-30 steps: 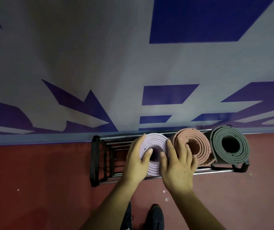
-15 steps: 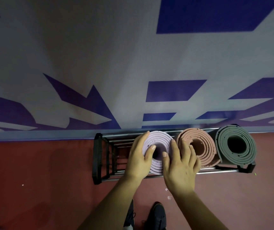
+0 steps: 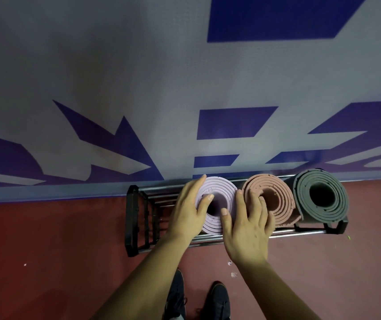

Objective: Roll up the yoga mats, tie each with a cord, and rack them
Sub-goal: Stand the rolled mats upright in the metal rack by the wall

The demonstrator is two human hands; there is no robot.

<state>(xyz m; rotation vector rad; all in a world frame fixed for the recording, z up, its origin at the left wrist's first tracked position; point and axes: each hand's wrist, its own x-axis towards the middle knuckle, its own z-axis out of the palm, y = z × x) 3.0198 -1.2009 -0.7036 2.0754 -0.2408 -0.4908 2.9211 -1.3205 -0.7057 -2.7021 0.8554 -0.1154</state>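
Note:
Three rolled mats stand on end side by side in a black metal rack (image 3: 134,218): a lilac mat (image 3: 222,188) on the left, a pink mat (image 3: 277,192) in the middle and a grey mat (image 3: 337,204) on the right. My left hand (image 3: 187,213) holds the lilac mat's left side, fingers along its outside and thumb on its top by the centre hole. My right hand (image 3: 245,227) holds its right side, thumb on its top, index finger between the lilac and pink mats, and the other fingers lie on the pink mat. No cord shows.
The rack stands against a wall banner (image 3: 185,88) with blue shapes. Its left section has no mat in it. Red floor (image 3: 46,250) spreads to both sides and in front. My dark shoes (image 3: 175,296) are just before the rack.
Both hands stay on the lilac mat in the same hold. The view has drifted slightly, so the rack sits a little further right.

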